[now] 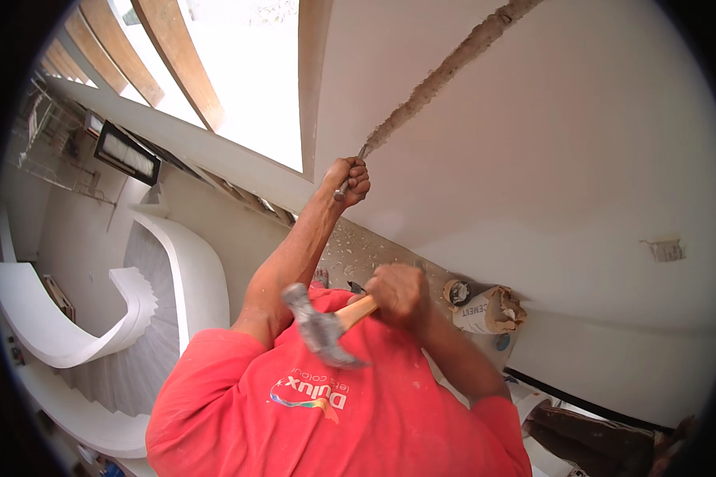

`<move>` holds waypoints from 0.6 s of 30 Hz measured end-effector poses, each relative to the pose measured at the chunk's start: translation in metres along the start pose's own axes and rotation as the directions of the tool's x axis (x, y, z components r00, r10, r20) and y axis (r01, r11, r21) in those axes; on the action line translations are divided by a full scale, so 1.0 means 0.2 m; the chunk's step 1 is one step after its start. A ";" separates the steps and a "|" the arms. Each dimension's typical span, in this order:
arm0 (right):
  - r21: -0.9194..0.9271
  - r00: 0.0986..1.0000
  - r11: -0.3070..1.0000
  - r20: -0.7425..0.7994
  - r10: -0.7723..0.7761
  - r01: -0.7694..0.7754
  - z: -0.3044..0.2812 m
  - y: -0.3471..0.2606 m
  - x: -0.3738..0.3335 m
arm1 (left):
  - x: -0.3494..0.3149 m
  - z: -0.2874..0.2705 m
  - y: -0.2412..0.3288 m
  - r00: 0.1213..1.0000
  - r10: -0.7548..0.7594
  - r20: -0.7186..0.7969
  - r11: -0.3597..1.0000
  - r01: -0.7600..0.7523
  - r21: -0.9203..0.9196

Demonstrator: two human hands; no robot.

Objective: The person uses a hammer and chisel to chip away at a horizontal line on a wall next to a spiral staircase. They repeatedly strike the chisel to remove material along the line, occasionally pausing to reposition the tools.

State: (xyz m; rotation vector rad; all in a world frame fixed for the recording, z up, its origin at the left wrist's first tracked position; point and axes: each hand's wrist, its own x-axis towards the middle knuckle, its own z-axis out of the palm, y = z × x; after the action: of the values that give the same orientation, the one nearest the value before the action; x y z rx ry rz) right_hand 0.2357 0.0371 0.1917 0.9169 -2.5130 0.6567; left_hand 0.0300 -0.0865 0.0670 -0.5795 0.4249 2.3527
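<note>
My left hand [348, 181] is closed round a metal chisel [340, 193], with the arm stretched out toward the white wall [517, 143]. The chisel's tip meets the lower end of a rough groove [437, 79] cut slantwise into the wall; its struck end sticks out below my fist. Close to my chest, my right hand [400, 294] grips the wooden handle of a claw hammer [320, 327]. The hammer's metal head is apart from the chisel and slightly blurred.
A torn paper sack [485, 312] and a round container [457, 292] stand at the wall's foot, on a floor [358, 253] strewn with chips. A white curved staircase [155, 294] descends at left, below a slatted window opening [247, 71]. A small wall recess [667, 250] is at right.
</note>
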 end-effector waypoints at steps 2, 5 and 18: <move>-0.186 0.977 0.979 0.178 0.116 -0.082 0.10 0.19 -0.14 | 0.01 0.04 -0.01 1.000 -0.006 -0.020 1.000 0.006 -0.019; -0.175 0.903 0.916 0.183 0.390 -0.360 0.10 0.16 0.00 | 0.06 -0.01 0.00 0.999 -0.017 0.032 0.995 0.020 -0.097; -0.063 0.954 0.958 0.095 0.285 -0.280 0.05 -0.01 0.08 | 0.05 0.02 0.01 1.000 -0.005 0.011 0.991 0.006 -0.134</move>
State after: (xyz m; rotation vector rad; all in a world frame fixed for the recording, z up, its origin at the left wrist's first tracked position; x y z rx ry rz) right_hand 0.2243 0.0225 0.1924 0.5915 -2.7701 0.6435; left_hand 0.0211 -0.0809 0.0668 -0.6294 0.2617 2.3906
